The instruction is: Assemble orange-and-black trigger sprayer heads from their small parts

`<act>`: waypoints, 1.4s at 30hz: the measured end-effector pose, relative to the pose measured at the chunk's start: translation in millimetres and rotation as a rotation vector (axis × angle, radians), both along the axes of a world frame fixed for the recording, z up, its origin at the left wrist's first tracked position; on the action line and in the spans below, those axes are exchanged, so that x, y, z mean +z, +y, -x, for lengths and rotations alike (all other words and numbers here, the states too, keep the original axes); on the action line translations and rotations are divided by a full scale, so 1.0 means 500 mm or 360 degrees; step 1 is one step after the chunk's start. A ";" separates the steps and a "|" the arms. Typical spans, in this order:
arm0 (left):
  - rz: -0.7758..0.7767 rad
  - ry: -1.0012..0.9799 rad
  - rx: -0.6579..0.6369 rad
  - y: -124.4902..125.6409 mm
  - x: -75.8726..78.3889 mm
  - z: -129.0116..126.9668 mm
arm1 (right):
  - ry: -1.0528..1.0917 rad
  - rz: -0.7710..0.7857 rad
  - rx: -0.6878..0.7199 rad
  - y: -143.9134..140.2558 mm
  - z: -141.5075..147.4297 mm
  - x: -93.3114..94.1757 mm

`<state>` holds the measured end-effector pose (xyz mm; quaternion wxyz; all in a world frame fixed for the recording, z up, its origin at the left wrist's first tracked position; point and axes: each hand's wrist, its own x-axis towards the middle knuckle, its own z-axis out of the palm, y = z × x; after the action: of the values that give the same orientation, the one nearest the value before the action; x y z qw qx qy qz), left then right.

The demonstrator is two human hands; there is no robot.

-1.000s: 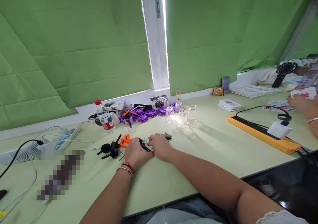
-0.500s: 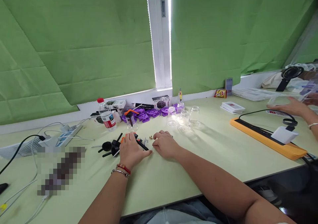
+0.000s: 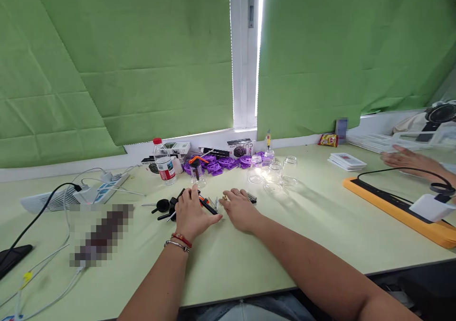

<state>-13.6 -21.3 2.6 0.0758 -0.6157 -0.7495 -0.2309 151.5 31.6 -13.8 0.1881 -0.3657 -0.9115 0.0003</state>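
Note:
My left hand [image 3: 194, 212] lies over a cluster of black and orange parts, its thumb stretched out to the right and its fingers apart. A black rod-like part [image 3: 209, 207] shows between thumb and fingers. Left of it are black parts with round knobs [image 3: 163, 205] and a thin metal shaft. My right hand [image 3: 239, 210] rests on the table, its fingers curled down at tiny brass-coloured pieces [image 3: 225, 198]; what lies under the fingertips is hidden. Thin silver pieces [image 3: 216, 203] lie between my hands. Behind my right hand a small black ribbed item [image 3: 251, 197] pokes out.
Clear glass jars [image 3: 273, 176], several purple plastic parts [image 3: 226, 163] and a red-capped bottle [image 3: 165, 166] stand behind my hands. An orange power strip [image 3: 395, 214] lies right, cables [image 3: 67, 216] left. Another person's hand [image 3: 409, 161] is at far right beside white trays [image 3: 374, 143].
The view has shifted a little left. My right fingertips now touch the brass-coloured pieces, and the black ribbed item shows behind that hand. The other person's hand has moved.

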 end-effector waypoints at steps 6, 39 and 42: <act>-0.0036 0.0122 -0.0069 -0.012 -0.009 -0.033 | 0.0357 0.0621 0.0040 -0.044 0.003 0.028; 0.0486 -0.0548 -0.1006 0.000 -0.048 -0.057 | -0.0255 0.0997 0.0018 0.010 -0.107 0.065; 0.0497 -0.0545 -0.1028 0.007 -0.050 -0.050 | -0.0217 0.1011 0.0008 0.016 -0.109 0.061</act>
<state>11.5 -17.7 -22.4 -0.2214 -0.7764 -0.5452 -0.2256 206.3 39.4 16.6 0.0030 -0.4030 -0.8773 0.2606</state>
